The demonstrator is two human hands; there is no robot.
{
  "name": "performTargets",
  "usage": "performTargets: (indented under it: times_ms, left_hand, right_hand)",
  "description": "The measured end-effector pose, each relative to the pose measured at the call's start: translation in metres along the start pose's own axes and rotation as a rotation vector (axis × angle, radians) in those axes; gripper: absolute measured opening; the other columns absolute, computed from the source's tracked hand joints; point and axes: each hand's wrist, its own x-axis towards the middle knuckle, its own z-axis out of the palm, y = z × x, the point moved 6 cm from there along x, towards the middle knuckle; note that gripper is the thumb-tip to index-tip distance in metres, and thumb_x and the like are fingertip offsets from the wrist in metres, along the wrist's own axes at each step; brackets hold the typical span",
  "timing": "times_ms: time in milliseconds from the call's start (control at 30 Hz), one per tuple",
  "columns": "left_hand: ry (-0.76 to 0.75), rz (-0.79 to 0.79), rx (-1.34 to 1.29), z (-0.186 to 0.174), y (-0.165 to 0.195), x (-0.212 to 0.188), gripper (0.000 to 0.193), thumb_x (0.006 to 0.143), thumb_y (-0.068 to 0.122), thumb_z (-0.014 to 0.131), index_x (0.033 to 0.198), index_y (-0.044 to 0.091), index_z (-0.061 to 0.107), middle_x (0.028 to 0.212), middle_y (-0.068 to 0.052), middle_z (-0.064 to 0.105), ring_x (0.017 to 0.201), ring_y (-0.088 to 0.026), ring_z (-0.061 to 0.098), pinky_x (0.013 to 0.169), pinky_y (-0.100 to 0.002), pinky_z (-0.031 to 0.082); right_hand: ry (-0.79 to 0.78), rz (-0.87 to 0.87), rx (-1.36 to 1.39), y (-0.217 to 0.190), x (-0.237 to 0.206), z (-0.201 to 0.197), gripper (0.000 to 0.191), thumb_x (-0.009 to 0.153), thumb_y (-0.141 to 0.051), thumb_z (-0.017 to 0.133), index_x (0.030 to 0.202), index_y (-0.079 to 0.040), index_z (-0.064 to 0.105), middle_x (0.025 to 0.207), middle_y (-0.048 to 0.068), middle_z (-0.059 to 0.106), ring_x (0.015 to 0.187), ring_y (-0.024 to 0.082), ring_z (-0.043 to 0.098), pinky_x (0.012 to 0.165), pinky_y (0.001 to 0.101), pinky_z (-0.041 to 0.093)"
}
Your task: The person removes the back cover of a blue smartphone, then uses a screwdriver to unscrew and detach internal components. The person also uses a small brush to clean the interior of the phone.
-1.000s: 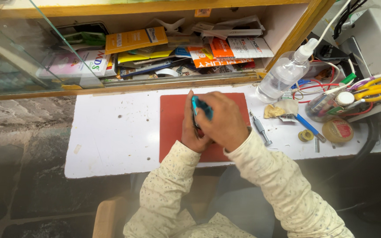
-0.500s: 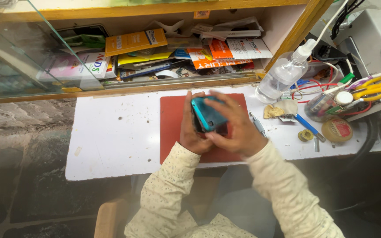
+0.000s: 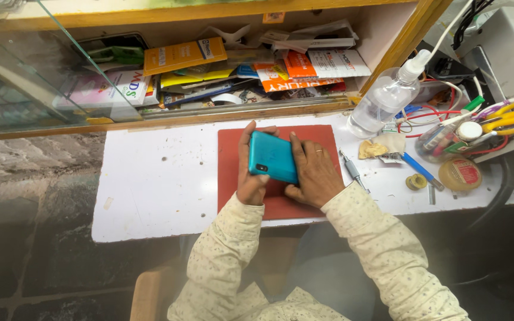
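From my remote seat I see both arms covered in long cream sleeves sprinkled with tiny dark specks, the cloth loose and creased, cuffs ending at the wrists. The left hand (image 3: 251, 178) is bare of jewellery as far as I can tell; the right hand (image 3: 313, 175) wears a thin ring (image 3: 318, 151) on one finger.
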Motion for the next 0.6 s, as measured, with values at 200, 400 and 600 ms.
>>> performTargets:
  times_ms: [200,400,600]
  left_hand:
    - [0.169,-0.122,-0.03,-0.007,-0.003,0.005,0.071,0.094,0.017,0.058,0.16,0.004,0.034,0.143,-0.023,0.057,0.132,-0.032,0.054,0.115,-0.045,0.046]
    - [-0.032,0.064,1.03,-0.002,0.038,0.011,0.067,0.09,0.034,0.076,0.146,0.006,0.052,0.157,-0.027,0.047,0.147,-0.043,0.045,0.121,-0.051,0.037]
    - [-0.513,-0.013,1.429,0.017,0.037,0.013,0.092,0.07,0.055,0.085,0.143,0.009,0.053,0.141,-0.026,0.05,0.129,-0.045,0.048,0.107,-0.057,0.037]
  right_hand:
    - [0.039,0.019,-0.042,0.0,-0.001,0.0,0.115,0.058,-0.028,0.078,0.156,0.003,0.025,0.122,0.024,0.05,0.109,0.042,0.051,0.097,0.0517,0.042]
    - [-0.203,0.054,0.064,0.022,0.003,-0.014,0.093,0.067,-0.029,0.076,0.153,-0.007,0.046,0.117,0.018,0.056,0.102,0.039,0.055,0.093,0.047,0.046]
    - [-0.225,-0.116,0.003,0.012,0.017,-0.031,0.087,0.06,-0.035,0.081,0.138,-0.005,0.057,0.11,0.017,0.059,0.099,0.039,0.059,0.091,0.0494,0.047]
